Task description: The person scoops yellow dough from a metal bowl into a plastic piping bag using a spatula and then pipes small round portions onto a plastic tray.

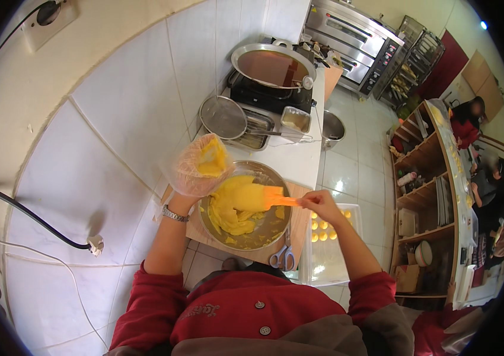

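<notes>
A clear plastic piping bag [182, 160] is spread over my left hand [195, 181], its mouth open, with soft yellow dough [211, 159] inside. Through the plastic, my fingers look curled around the bag. In my right hand [322, 206] is the handle of an orange spatula [278, 197], its blade loaded with yellow dough over a round metal bowl [281, 173]. More dough [228, 216] lies in that bowl, which stands on a wooden board [296, 228]. Scissors [283, 257] with blue-grey handles rest by the bowl's near right side.
A sieve [223, 118] lies beyond the bowl, near a small metal tin [295, 120]. Farther back, a wide pan [273, 66] of brown liquid sits on a stove. A tray [326, 255] holds round yellow pieces at right. Shelves [424, 196] and other people stand farther right.
</notes>
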Available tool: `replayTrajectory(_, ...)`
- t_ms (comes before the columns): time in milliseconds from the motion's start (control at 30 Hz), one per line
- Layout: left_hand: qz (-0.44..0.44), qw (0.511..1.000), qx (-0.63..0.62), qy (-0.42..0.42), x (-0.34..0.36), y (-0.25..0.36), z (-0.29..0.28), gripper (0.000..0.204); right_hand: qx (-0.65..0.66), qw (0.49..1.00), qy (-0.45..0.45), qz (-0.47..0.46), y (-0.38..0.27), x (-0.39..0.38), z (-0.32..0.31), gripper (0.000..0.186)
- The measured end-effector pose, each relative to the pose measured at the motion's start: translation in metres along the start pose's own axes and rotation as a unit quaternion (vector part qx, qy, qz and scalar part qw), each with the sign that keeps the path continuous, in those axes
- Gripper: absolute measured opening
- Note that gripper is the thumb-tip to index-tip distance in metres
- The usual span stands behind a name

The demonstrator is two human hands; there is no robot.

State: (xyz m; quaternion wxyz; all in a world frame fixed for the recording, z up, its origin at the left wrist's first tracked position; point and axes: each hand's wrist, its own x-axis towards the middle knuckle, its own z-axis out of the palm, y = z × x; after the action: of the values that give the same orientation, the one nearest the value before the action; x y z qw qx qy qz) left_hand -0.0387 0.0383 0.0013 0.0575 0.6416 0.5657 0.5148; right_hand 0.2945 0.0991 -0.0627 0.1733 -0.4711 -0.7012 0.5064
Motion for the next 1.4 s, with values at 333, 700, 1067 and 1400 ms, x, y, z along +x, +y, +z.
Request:
replayTrajectory(333, -0.017, 0.982, -0.169, -0.085, -0.020, 0.009, 0.038, 0.062, -0.061, 0.988, 0.109, -0.087, -0.105, -0.026, -0.034, 0.024)
replayTrajectory(700, 0.060, 0.996, -0.059, 0.023, -0.040, 0.009, 0.083, 0.063, -0.678, 0.615, 0.064, -0.397, -0.179, -0.065, 0.063, 0.010)
replayTrajectory(1067, -0.169, 0.854, -0.490, 0.034, -0.035, -0.018, 0.058, 0.054, -0.677, 0.587, 0.100, -0.432, -0.222, -0.112, 0.021, 0.010)
replayTrajectory(1400, -0.276, 0.730, -0.623, -0.051, -0.092, -0.078, 0.003, 0.031, -0.643, 0.754, 0.025, -0.132, -0.099, 0.025, 0.030, 0.008)
